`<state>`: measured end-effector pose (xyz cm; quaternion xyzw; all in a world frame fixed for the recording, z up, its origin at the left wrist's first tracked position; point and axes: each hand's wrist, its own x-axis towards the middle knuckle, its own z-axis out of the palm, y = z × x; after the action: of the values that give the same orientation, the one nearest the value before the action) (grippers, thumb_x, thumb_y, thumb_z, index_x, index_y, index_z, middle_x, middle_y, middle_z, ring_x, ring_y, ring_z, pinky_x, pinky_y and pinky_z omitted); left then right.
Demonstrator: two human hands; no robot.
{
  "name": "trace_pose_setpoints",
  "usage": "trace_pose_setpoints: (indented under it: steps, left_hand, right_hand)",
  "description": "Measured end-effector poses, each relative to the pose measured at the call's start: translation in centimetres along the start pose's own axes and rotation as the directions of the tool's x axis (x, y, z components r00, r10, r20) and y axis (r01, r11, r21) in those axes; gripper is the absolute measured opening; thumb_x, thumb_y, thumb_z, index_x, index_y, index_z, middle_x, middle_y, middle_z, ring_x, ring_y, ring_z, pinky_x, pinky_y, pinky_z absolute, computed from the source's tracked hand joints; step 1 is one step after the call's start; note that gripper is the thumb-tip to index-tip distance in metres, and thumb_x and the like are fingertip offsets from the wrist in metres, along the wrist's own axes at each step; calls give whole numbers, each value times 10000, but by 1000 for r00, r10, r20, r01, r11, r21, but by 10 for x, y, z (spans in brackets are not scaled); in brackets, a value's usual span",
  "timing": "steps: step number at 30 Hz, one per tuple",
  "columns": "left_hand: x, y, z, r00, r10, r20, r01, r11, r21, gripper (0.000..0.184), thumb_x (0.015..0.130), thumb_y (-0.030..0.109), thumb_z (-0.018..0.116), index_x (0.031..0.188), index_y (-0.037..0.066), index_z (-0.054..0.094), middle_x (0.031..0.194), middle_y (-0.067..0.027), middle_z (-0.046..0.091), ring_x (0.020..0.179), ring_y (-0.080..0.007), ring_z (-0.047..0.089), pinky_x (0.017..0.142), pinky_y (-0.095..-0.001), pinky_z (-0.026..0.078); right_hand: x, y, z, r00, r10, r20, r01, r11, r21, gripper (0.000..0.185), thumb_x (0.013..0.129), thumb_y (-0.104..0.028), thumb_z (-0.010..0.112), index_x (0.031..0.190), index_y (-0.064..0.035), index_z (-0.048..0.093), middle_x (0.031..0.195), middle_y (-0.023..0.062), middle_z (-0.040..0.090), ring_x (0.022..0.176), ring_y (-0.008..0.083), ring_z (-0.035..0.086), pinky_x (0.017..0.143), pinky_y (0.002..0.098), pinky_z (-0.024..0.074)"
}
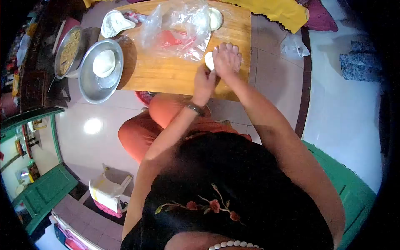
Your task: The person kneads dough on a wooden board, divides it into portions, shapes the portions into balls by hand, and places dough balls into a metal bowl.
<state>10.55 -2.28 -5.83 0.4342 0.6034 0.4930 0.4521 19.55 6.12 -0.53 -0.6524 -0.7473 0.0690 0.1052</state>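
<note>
A small round piece of white dough (209,61) lies on the wooden table (166,77) near its right front corner. My right hand (228,59) rests over the right part of the dough, palm down with the fingers stretched away from me. My left hand (204,84) is at the dough's near edge, its fingers and thumb closed against it. Part of the dough is hidden beneath my right hand. Beyond it, a larger white dough ball (215,19) sits beside a clear plastic bag (177,31) spread over the tabletop.
To the left, a metal basin (89,85) holds a big dough ball (103,63). Next to it stands a metal bowl with a yellowish mixture (68,52). An open bag of white powder (114,25) lies at the table's back left. Yellow cloth (275,14) borders the far side.
</note>
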Motion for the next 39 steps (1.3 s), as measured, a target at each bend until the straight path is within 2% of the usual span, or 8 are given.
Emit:
trace_pose_setpoints:
  steps: [3, 6, 9, 15, 23, 27, 33, 39]
  left_hand:
    - [19, 0, 22, 988, -128, -85, 105, 968, -230, 233, 905, 86, 585, 1072, -45, 488, 877, -105, 585, 779, -167, 563, 678, -328, 495]
    - [-2, 31, 13, 876, 352, -330, -331, 936, 119, 307, 847, 60, 651, 1079, -49, 484, 990, -149, 545, 935, -210, 539, 827, -375, 468]
    - [-38, 69, -23, 929, 370, -25, -345, 888, 305, 435, 705, -63, 660, 1102, 21, 505, 1028, -216, 508, 1022, -414, 488, 893, -461, 413]
    - [-29, 54, -43, 906, 423, 17, -373, 778, 505, 325, 669, -82, 607, 968, 19, 531, 990, -220, 529, 947, -436, 512, 791, -489, 435]
    - [-22, 51, -89, 974, 190, -126, -128, 914, 384, 142, 815, 21, 577, 950, -20, 594, 802, -217, 604, 795, -392, 589, 708, -464, 478]
    - [-10, 21, -77, 942, 213, -258, -174, 971, 164, 96, 841, 46, 580, 834, -45, 608, 616, -191, 590, 581, -357, 586, 594, -448, 481]
    - [-32, 45, -56, 979, 188, -75, -151, 927, 343, 393, 736, 18, 715, 1069, 16, 507, 979, -225, 528, 922, -395, 530, 792, -473, 441]
    - [-42, 53, -48, 916, 395, 67, -358, 731, 582, 370, 678, -87, 637, 1008, 23, 511, 990, -225, 499, 957, -447, 502, 820, -494, 441]
  right_hand:
    - [6, 0, 2, 960, 251, 126, -280, 873, 400, 426, 969, -370, 455, 1102, -9, 638, 1101, 169, 630, 1046, 304, 568, 917, 443, 441]
    - [-6, 12, -1, 817, 186, 546, -551, -27, 834, 430, 995, -410, 454, 964, -13, 617, 924, 73, 619, 775, 172, 579, 752, 333, 486]
    - [-49, 13, -4, 928, 269, 257, -341, 338, 877, 343, 993, -318, 436, 992, -9, 583, 923, 123, 618, 822, 224, 589, 789, 363, 473]
    - [-70, -14, 9, 864, -256, -433, 443, 794, 415, 224, 878, -184, 533, 1017, -20, 597, 1048, 170, 576, 997, 392, 514, 903, 477, 403]
    - [-21, -70, 8, 942, -335, 4, 335, 942, 12, 228, 885, -289, 577, 989, -98, 647, 1072, 83, 617, 1037, 271, 549, 889, 444, 444]
    - [-10, -68, 33, 940, -310, -144, 315, 949, 13, 296, 906, -305, 533, 1037, -74, 663, 1110, 116, 646, 1071, 278, 578, 865, 432, 468]
    - [-18, -2, 9, 917, -29, 398, -367, 329, 870, 262, 939, -218, 504, 942, 4, 643, 946, 193, 630, 892, 328, 603, 792, 427, 461]
    - [-72, -9, -2, 888, -372, -271, 451, 818, 357, 153, 901, -204, 564, 907, -59, 614, 898, 144, 567, 890, 322, 542, 804, 434, 446]
